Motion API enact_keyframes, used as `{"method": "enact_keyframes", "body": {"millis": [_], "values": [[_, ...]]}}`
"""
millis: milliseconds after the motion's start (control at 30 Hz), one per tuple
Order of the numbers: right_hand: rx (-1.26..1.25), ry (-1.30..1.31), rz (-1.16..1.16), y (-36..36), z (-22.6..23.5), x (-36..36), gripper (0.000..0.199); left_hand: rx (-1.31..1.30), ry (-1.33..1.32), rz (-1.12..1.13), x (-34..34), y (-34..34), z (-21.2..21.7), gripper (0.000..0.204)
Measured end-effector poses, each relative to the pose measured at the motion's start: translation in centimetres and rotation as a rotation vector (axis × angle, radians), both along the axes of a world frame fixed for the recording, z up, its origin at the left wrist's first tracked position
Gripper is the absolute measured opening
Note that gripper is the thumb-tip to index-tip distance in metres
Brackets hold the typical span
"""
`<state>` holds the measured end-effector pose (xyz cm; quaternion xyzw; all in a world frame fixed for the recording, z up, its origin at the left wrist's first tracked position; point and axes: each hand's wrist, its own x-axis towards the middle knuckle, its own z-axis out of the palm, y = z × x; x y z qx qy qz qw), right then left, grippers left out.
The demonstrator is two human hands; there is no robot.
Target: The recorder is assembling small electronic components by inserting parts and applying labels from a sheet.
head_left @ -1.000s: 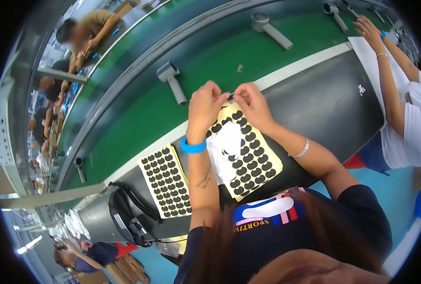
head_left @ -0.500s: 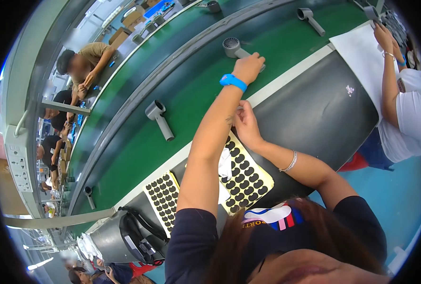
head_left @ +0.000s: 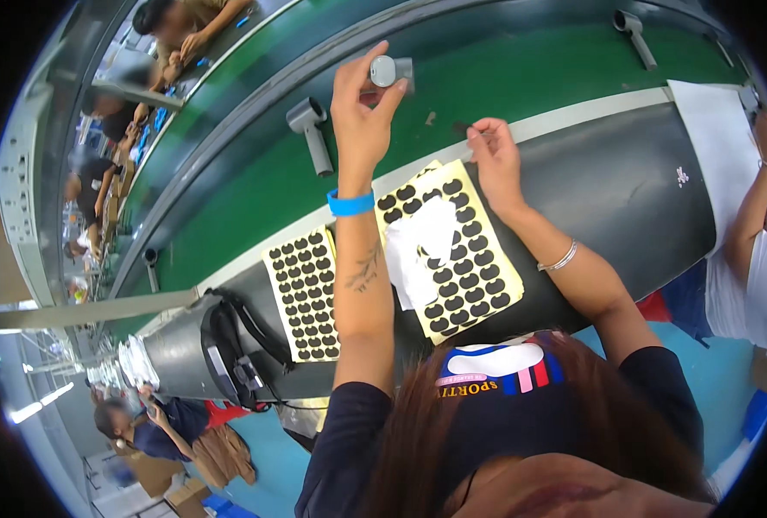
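My left hand [head_left: 359, 121], with a blue band at the wrist, grips a grey handheld fan [head_left: 385, 72] above the green conveyor belt. The rounded end of its handle faces me, and the fan's head is mostly hidden behind. Over the belt's near edge, my right hand [head_left: 498, 164] pinches a small dark sticker [head_left: 462, 128] between thumb and fingers. Below the hands lies a stack of yellowish sheets [head_left: 506, 287] with rows of black stickers. Crumpled white paper [head_left: 435, 231] rests on that stack. Left of my left forearm is another sticker sheet [head_left: 301, 298].
Another grey fan [head_left: 317, 148] lies on the green belt [head_left: 228, 216], left of my left hand. A further fan [head_left: 635, 39] is at the upper right. A black bag [head_left: 228, 354] sits on the dark worktop [head_left: 608, 190]. Co-workers are across the belt and at both sides.
My left hand has lifted the fan off the belt, brought it left and turned its handle end toward me. My right hand has moved up and right, clear of my left arm.
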<state>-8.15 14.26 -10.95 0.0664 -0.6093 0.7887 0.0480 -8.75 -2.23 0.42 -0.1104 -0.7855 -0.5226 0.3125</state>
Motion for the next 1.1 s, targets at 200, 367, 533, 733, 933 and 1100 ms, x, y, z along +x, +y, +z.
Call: {"method": "enact_keyframes", "body": {"millis": [200, 367, 533, 733, 933, 1100], "values": [[-0.021, 0.038, 0.177, 0.3, 5.3, -0.3, 0.01, 0.144, -0.061, 0.1, 5.7, -0.6, -0.9, 0.04], [0.026, 0.188, 0.3, 0.4, 11.5, 0.2, 0.025, 0.244, -0.239, -0.112, 7.9, -0.5, -0.9, 0.034], [0.072, 0.155, 0.494, 0.7, 13.1, 1.2, 0.041, 0.151, -0.383, -0.237, 8.8, -0.8, -1.1, 0.035], [0.09, 0.106, 0.554, 0.7, 12.4, 1.6, 0.036, 0.14, -0.357, -0.238, 8.9, -1.0, -1.0, 0.038], [0.099, 0.065, 0.541, 0.9, 12.7, 1.9, 0.034, 0.191, -0.315, -0.173, 9.3, -1.4, -0.9, 0.035], [0.097, 0.079, 0.528, 1.1, 13.1, 2.3, 0.033, 0.21, -0.325, -0.222, 10.5, -0.9, 1.0, 0.035]]}}
